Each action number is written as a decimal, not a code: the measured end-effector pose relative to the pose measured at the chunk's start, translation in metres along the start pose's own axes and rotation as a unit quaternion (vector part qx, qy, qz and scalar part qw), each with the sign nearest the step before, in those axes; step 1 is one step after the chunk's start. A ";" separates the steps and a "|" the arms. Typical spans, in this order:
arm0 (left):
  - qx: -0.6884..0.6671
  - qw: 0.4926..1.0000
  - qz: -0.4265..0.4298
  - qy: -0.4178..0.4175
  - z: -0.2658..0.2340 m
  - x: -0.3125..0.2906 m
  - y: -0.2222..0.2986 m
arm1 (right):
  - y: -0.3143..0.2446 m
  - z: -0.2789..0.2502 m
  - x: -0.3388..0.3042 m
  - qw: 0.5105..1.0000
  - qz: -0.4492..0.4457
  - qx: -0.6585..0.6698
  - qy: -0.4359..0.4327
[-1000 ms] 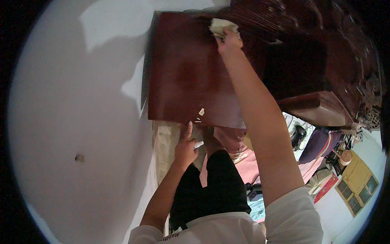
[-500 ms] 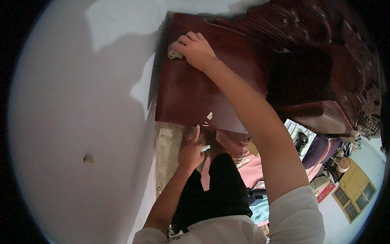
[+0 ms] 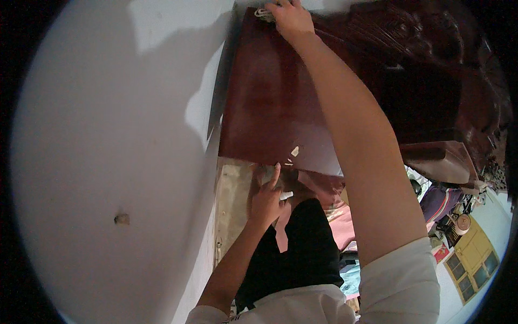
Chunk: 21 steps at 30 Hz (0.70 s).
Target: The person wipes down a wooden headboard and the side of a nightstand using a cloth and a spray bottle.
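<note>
My right hand [image 3: 293,20] reaches to the far left corner of a dark reddish-brown wooden surface [image 3: 270,92]. It is closed on a crumpled pale cloth [image 3: 263,15], pressed against the wood. Lower down, my left hand [image 3: 268,201] is at the near edge, its index finger stretched out to the rim. The other fingers are curled round something whose white tip [image 3: 287,195] sticks out to the right; the rest of it is hidden in the hand. White flakes or bare patches [image 3: 294,152] show on the wood near that fingertip.
A pale wall [image 3: 108,135] runs along the left, with a narrow gap between it and the wood. Dark carved furniture [image 3: 431,32] rises at the right. Beyond my right arm are a striped purple cloth [image 3: 441,202] and a yellow cabinet [image 3: 475,251].
My right hand has moved the cloth away from me, up to the far corner. My left hand keeps its place at the near edge. The whole view has shifted slightly.
</note>
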<state>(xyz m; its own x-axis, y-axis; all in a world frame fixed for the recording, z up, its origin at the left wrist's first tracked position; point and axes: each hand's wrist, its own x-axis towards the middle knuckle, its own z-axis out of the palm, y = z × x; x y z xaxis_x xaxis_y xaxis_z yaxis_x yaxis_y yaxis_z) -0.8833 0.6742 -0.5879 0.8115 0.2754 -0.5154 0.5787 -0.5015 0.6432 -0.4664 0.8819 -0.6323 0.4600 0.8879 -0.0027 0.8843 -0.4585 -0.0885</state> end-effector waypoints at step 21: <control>-0.105 0.994 -0.004 -0.005 0.005 0.002 -0.006 | -0.046 0.004 -0.235 0.981 -0.123 0.149 -0.004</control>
<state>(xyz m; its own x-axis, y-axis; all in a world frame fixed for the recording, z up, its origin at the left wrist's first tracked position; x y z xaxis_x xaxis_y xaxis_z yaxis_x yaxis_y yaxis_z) -0.8855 0.6737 -0.5963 0.8063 0.2709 -0.5259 0.5906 -0.3170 0.7421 -0.6157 0.6948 -0.6320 0.2344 0.9710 0.0472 0.9050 -0.2002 -0.3754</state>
